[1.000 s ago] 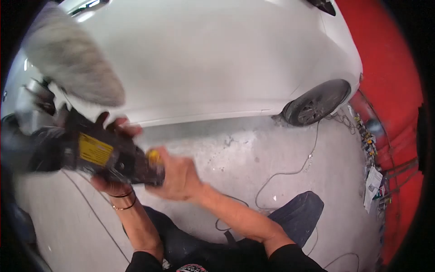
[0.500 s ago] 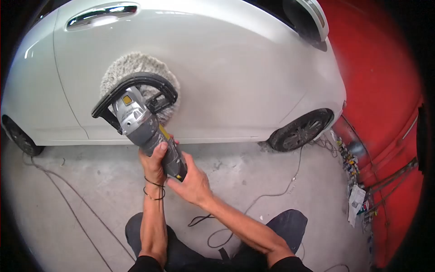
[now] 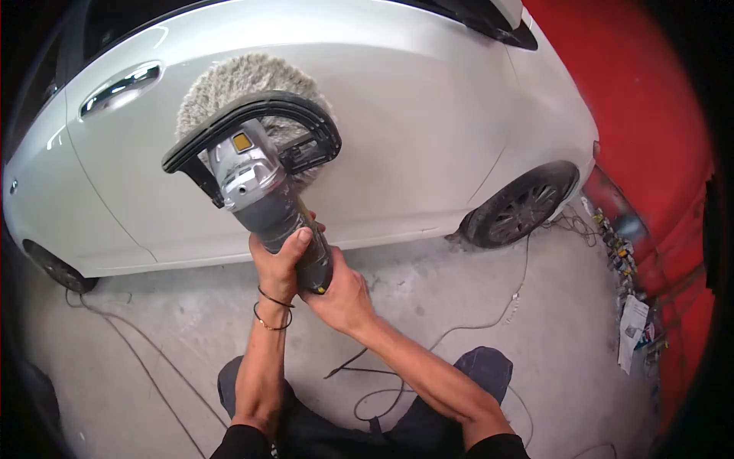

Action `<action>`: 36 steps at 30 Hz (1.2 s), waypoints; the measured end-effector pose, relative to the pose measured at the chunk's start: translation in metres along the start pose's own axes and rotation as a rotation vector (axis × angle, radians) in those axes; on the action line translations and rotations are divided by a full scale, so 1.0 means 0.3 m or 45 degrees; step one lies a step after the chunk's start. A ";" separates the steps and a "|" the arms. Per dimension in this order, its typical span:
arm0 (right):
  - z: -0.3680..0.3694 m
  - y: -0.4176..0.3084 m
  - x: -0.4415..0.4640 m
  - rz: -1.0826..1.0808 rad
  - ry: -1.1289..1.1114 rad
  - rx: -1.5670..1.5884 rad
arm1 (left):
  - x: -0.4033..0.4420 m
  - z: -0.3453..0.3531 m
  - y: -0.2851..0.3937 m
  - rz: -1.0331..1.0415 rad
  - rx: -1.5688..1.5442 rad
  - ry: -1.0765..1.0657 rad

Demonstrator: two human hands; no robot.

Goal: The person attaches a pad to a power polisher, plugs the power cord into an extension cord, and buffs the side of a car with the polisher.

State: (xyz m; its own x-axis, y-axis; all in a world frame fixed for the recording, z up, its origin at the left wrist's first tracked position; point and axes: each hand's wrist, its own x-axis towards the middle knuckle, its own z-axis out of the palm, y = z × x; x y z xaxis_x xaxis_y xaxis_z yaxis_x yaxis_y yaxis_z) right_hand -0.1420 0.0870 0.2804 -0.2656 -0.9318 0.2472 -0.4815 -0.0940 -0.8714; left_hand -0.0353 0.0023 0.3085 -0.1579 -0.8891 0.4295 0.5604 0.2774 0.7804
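Note:
A grey and black polishing machine points up and away from me, its fluffy white-grey pad against or just over the side of a white car; I cannot tell whether they touch. My left hand is wrapped round the machine's body, thumb on top. Around the rear end of the machine, my right hand is closed beside my left one. A black D-shaped handle arches over the pad, with no hand on it.
The chrome door handle is left of the pad. A car wheel stands at the right. Cables lie on the concrete floor. Small items and a paper sheet line the red surface at the right.
The polisher has swung from the far left to the car's side, pad turned toward the panel. Over the last half second, it has shifted slightly up and right in view, both hands still on it.

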 end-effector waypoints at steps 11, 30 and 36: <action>0.109 0.136 -0.023 -0.075 -0.105 -0.037 | -0.051 -0.270 -0.137 -0.127 -0.518 -0.189; 0.354 0.037 0.066 -0.185 -0.011 -0.307 | 0.252 -0.732 -0.113 0.386 0.086 -0.128; 0.427 0.044 0.041 -0.122 -0.026 -0.339 | 0.126 -0.657 -0.095 0.235 0.097 0.020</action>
State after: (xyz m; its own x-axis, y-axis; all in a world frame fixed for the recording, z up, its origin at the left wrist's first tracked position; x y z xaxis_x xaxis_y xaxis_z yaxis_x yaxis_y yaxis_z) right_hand -0.0446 0.0293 0.2176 -0.1923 -0.9304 0.3121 -0.7069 -0.0893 -0.7017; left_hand 0.1030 -0.1109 0.2130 -0.0451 -0.8260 0.5619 0.5153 0.4626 0.7215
